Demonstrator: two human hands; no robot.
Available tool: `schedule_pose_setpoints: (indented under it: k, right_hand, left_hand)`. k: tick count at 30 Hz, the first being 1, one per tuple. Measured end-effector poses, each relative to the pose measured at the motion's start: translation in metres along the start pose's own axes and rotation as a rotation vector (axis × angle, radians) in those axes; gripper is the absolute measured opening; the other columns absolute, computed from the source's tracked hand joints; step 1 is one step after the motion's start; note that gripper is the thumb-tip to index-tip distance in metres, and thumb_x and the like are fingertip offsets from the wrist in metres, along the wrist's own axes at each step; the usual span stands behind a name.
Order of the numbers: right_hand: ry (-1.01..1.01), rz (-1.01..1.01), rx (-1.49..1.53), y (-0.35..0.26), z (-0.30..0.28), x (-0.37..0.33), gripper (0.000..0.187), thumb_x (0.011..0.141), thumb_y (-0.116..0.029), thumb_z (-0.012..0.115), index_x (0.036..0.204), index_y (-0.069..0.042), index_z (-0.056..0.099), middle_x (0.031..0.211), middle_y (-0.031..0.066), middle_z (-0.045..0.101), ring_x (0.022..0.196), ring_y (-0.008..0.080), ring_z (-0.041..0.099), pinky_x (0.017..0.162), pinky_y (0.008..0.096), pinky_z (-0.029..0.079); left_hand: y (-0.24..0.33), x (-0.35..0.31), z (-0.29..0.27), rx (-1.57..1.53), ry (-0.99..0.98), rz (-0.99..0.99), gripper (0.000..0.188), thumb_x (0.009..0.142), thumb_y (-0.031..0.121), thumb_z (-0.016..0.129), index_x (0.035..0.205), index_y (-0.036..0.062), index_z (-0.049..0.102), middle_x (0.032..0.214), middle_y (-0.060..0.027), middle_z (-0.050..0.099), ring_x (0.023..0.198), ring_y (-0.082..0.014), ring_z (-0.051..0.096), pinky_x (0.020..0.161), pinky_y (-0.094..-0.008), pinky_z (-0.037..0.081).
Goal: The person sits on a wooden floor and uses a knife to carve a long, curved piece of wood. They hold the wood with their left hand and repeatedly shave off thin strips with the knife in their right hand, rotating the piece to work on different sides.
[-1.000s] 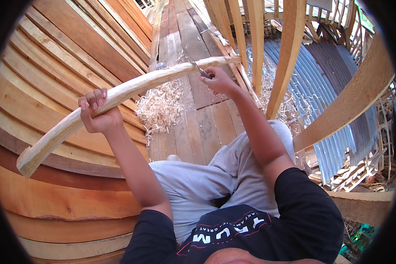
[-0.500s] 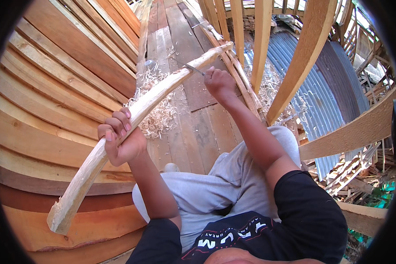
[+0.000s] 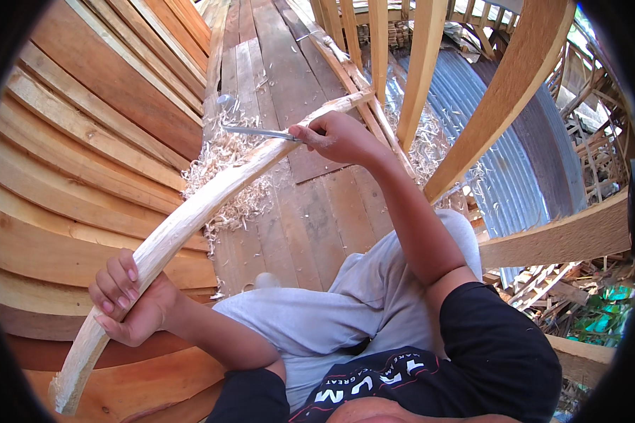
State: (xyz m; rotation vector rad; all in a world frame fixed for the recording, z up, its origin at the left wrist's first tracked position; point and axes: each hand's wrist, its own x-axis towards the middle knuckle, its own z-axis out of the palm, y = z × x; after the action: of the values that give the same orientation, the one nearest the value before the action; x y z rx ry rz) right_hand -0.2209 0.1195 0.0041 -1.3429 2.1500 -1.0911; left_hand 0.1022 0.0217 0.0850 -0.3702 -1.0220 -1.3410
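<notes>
A long, slightly curved, peeled wooden pole (image 3: 208, 197) slants from the lower left up to the right. Its far end rests on or beside a wooden rail. My left hand (image 3: 135, 299) is wrapped around the pole's lower part, fingers closed over it. Farther up, my right hand (image 3: 335, 137) grips a knife (image 3: 261, 132) whose handle is hidden in the fist. The thin metal blade points left and lies across the top of the pole. Curly wood shavings (image 3: 236, 194) are heaped on the boards beyond and under the pole.
Stacked planks (image 3: 85, 169) form a wall on the left. Upright wooden slats (image 3: 420, 70) stand on the right, with corrugated metal sheets (image 3: 487, 148) and scrap wood past them. My bent legs (image 3: 310, 310) are on the plank floor (image 3: 324, 218).
My left hand has slid down the pole toward its lower end. The pole has shifted down and left. My right hand and the knife have come nearer along it.
</notes>
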Motion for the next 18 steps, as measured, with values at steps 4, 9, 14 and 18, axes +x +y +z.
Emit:
schedule_pose_setpoints:
  k: [4,9,14,18]
  right_hand:
    - [-0.018,-0.043,0.173,0.025,0.008,0.002,0.057,0.090,-0.055,0.057,0.071,-0.002,0.067,0.056,0.0037,0.053,0.054,0.0118,0.046,0.051,0.0305,0.037]
    - [0.148,0.164,0.038,0.046,0.030,0.009,0.071,0.098,-0.057,0.030,0.070,0.003,0.056,0.064,0.0196,0.054,0.062,0.0348,0.051,0.065,0.0471,0.042]
    - [0.167,0.306,-0.046,0.008,0.042,0.000,0.059,0.099,-0.036,0.026,0.083,0.004,0.066,0.091,0.0309,0.063,0.091,0.0473,0.060,0.085,0.0533,0.044]
    - [0.230,0.183,-0.113,-0.016,0.062,-0.003,0.060,0.098,-0.037,0.027,0.077,0.003,0.065,0.084,0.0295,0.064,0.085,0.0487,0.060,0.081,0.0559,0.045]
  left_hand:
    - [0.002,0.003,-0.006,0.018,0.036,0.021,0.026,0.084,0.028,0.064,0.072,0.0162,0.044,0.060,0.0047,0.036,0.056,-0.0086,0.035,0.066,-0.0263,0.034]
    - [-0.019,0.007,-0.018,0.063,0.032,0.044,0.024,0.086,0.028,0.061,0.075,0.0149,0.045,0.066,0.0039,0.037,0.065,-0.0104,0.040,0.074,-0.0293,0.037]
    - [-0.026,0.005,-0.032,0.027,0.150,-0.046,0.030,0.085,0.028,0.061,0.070,0.0174,0.037,0.064,0.0035,0.036,0.062,-0.0102,0.039,0.073,-0.0309,0.036]
    - [-0.022,0.005,-0.061,-0.066,-0.066,-0.120,0.034,0.082,0.027,0.061,0.067,0.0186,0.032,0.059,0.0041,0.033,0.058,-0.0100,0.036,0.071,-0.0303,0.034]
